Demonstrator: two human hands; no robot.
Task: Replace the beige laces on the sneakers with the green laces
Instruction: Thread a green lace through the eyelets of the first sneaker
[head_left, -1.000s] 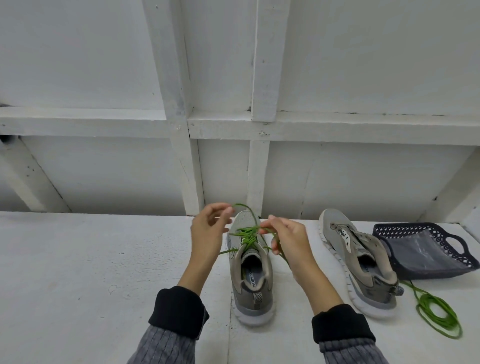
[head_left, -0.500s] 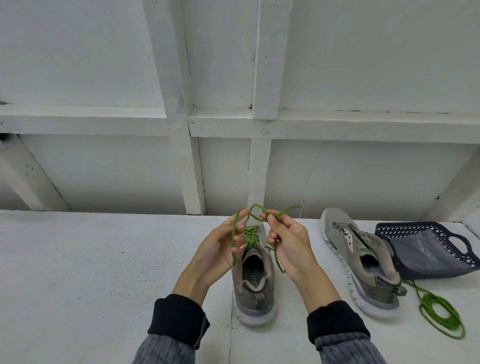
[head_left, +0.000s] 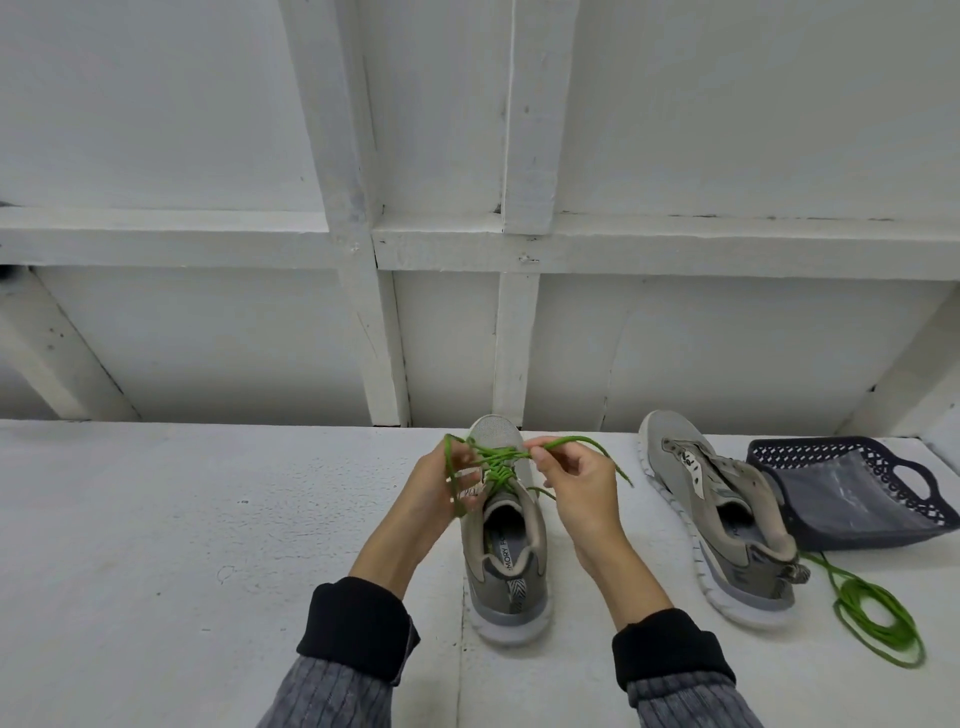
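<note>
A grey sneaker (head_left: 506, 566) stands in the middle of the white surface, toe pointing away, threaded with a green lace (head_left: 496, 462). My left hand (head_left: 441, 493) holds one loop of that lace at the shoe's left side. My right hand (head_left: 576, 483) pinches the other end, which sticks out to the right over the tongue. A second grey sneaker (head_left: 727, 525) stands to the right with no lace visible in its eyelets. A coiled green lace (head_left: 878, 618) lies on the surface right of that shoe.
A dark blue perforated basket (head_left: 862, 499) with a handle sits at the far right, touching the second sneaker. A white panelled wall (head_left: 467, 312) rises directly behind the shoes. The white surface (head_left: 182, 545) stretches out to the left.
Both hands came together over the shoe's tongue, then drew slightly apart and lower, crossing the green lace ends; the right end now points out to the right.
</note>
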